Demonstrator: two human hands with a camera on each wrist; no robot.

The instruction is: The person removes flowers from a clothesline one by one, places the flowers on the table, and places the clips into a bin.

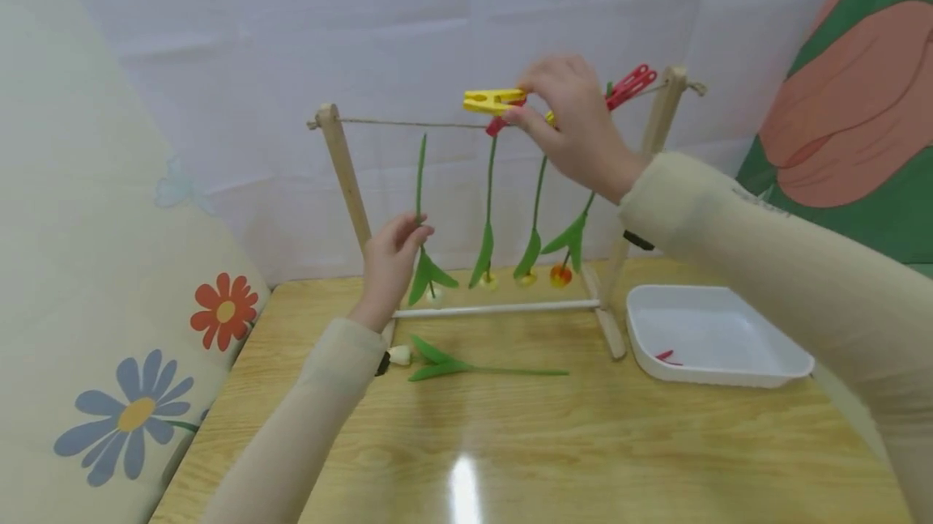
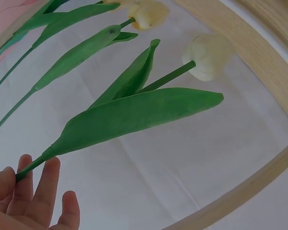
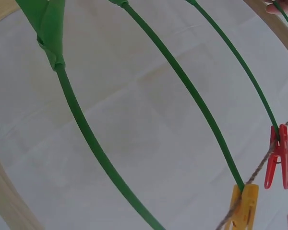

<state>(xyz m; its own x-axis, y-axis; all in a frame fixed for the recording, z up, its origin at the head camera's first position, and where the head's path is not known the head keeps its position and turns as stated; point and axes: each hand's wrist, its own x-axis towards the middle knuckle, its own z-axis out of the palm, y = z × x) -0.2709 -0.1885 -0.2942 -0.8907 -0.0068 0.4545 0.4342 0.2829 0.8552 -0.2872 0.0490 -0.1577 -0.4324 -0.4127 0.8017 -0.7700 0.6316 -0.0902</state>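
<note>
My left hand pinches the green stem of an artificial white tulip, which hangs head down below the rope. Its pale bloom and leaves show plainly in the left wrist view. Up near the rope, my right hand holds a yellow clothespin between thumb and fingers, to the left of the hand. Behind it, a red clothespin and another yellow clothespin fix tulip stems to the rope. Farther right, a red clothespin sits at another stem.
The rope is strung between two wooden posts, joined low down by a white bar. Another white tulip lies on the wooden table. At right stands a white tray with small red pieces inside.
</note>
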